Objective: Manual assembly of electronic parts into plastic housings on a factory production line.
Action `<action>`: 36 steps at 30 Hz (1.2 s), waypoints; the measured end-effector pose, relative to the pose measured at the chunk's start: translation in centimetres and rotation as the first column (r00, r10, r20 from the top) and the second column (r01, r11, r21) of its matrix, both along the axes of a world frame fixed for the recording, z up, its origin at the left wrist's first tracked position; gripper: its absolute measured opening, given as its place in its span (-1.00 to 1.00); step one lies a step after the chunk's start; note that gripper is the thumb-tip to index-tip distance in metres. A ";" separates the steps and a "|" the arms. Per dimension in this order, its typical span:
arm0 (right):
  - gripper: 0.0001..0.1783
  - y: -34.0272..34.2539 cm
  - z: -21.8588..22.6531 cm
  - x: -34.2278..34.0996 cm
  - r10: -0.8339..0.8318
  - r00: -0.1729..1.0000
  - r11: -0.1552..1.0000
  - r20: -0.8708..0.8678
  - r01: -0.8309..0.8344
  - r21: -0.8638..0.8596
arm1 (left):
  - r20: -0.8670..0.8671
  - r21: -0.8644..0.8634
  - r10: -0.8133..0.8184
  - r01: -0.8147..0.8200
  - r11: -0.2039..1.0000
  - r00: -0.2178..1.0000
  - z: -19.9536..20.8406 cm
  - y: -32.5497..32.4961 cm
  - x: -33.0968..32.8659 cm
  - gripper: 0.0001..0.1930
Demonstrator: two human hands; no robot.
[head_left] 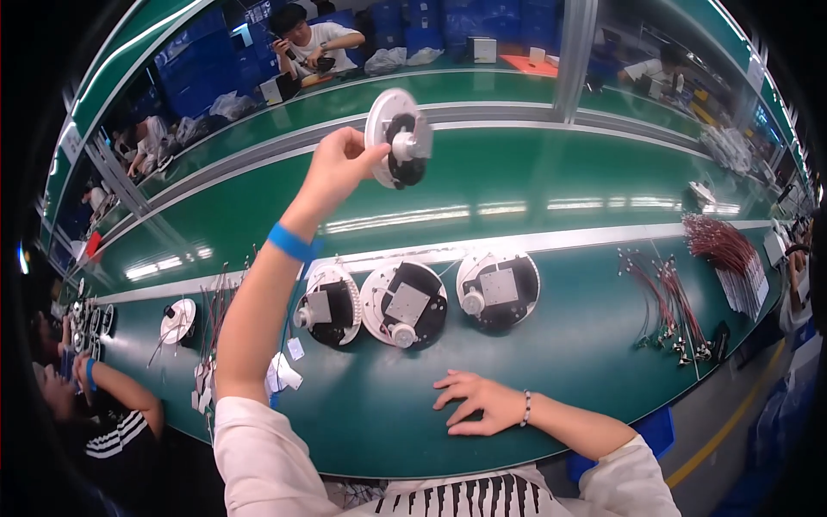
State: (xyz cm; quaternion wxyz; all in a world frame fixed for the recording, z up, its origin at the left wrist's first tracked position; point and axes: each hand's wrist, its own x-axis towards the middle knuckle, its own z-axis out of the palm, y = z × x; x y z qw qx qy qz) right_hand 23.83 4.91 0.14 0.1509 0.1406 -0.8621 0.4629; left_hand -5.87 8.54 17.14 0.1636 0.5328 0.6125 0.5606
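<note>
Raised over the far green strip, my left hand [345, 164] pinches the edge of a round white-and-black assembly [398, 140], which is tilted nearly on its side. My right hand [482, 401] lies on the near part of the green table with its fingers spread and holds nothing. Beyond it, three similar round units lie in a row: a left one [331, 308], a middle one [405, 306] and a right one [497, 290]. Each has a white rim, a black plate, a grey square plate and a small light-grey cylinder.
Wire bundles [668, 302] and a stack of red-wired parts [732, 258] lie at the right. A white disc [178, 320] with wires lies at the left, near small white tags [284, 372]. A metal post [575, 60] rises behind. A co-worker's arm [121, 392] is at the left.
</note>
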 end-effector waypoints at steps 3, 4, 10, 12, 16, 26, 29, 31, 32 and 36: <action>-0.84 1.2 1.2 0.9 -0.129 0.972 0.926 0.195 0.189 -0.327 | 0.088 0.066 -0.067 0.062 0.996 0.994 1.3 -6.2 5.9 -0.81; -0.80 2.1 1.9 1.1 -0.253 0.936 0.852 0.246 0.336 -0.402 | 0.124 0.095 -0.089 0.078 0.992 0.988 0.6 -7.9 7.5 -0.82; -0.29 4.5 5.3 1.4 -0.387 0.919 0.490 0.069 0.269 -0.829 | 0.509 0.278 -0.382 0.273 0.921 0.771 -7.3 -17.0 15.5 -0.63; -0.41 4.1 6.3 1.0 -0.273 0.959 0.523 0.073 0.211 -0.826 | 0.581 0.254 -0.388 0.293 0.922 0.716 -9.9 -19.0 16.3 -0.62; -0.57 0.0 9.1 -1.1 -0.396 0.764 0.335 0.510 0.637 -0.694 | 0.534 0.322 -0.348 0.195 0.926 0.771 -14.2 -21.7 18.2 -0.66; -0.49 2.8 2.5 2.0 0.010 0.862 0.478 0.506 0.441 -0.760 | 0.620 0.314 -0.431 0.296 0.902 0.656 -13.3 -23.9 20.9 -0.82; -0.45 3.5 1.6 0.6 0.320 0.856 0.287 0.406 0.320 -0.903 | 0.609 0.352 -0.452 0.289 0.890 0.652 -13.6 -24.0 20.4 -0.82; -0.50 4.5 0.8 0.7 0.316 0.885 0.227 0.341 0.278 -0.933 | 0.611 0.363 -0.462 0.291 0.885 0.643 -13.8 -23.7 19.9 -0.83; -0.52 4.6 1.3 0.3 0.144 0.914 0.597 0.380 0.226 -0.770 | 0.608 0.376 -0.468 0.287 0.881 0.641 -13.7 -23.7 19.9 -0.83; -0.52 -0.4 5.9 -0.6 -0.161 0.898 0.492 0.410 0.434 -0.755 | 0.640 0.337 -0.450 0.300 0.893 0.623 -14.6 -23.8 20.0 -0.84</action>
